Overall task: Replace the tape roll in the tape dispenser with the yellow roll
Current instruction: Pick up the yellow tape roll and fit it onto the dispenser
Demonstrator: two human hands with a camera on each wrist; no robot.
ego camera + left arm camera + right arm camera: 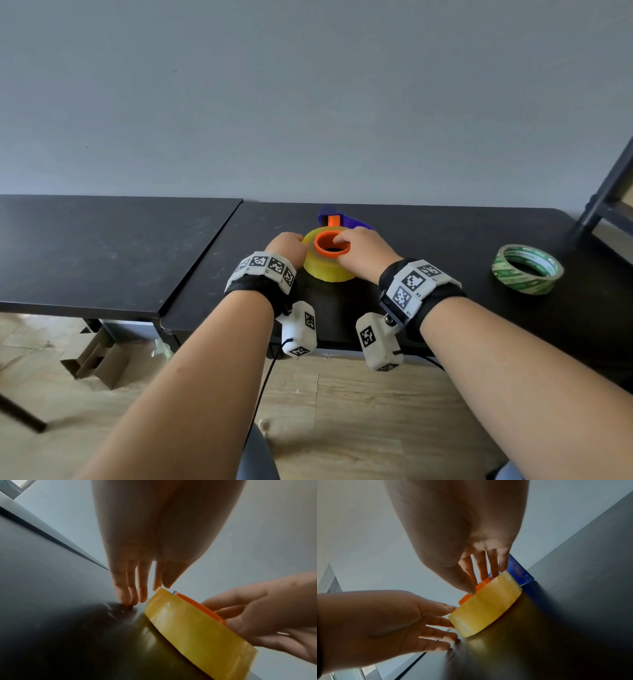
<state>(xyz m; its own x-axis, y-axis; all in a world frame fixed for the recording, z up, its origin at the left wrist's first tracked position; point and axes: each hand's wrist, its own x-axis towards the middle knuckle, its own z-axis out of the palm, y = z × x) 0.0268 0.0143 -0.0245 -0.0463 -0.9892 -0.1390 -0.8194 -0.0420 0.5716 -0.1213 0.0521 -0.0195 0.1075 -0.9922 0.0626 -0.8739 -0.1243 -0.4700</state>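
Note:
The yellow tape roll (325,270) (197,631) (488,604) lies flat on the black table (445,240). An orange hub (330,254) (202,607) (483,583) sits in its core and stands a little proud of it. My left hand (287,246) (145,592) (393,615) has straight fingers. Thumb and forefinger touch the roll's left rim, and the other fingertips rest on the table. My right hand (363,250) (257,615) (471,574) pinches the hub between thumb and fingers from above. The blue tape dispenser (352,222) (520,572) lies just behind the roll, mostly hidden.
A green-printed tape roll (524,286) lies flat at the right of the table. A second black table (102,246) adjoins on the left, with a narrow seam between them. A dark metal frame (603,192) leans at the far right. Cardboard (99,356) lies on the floor below.

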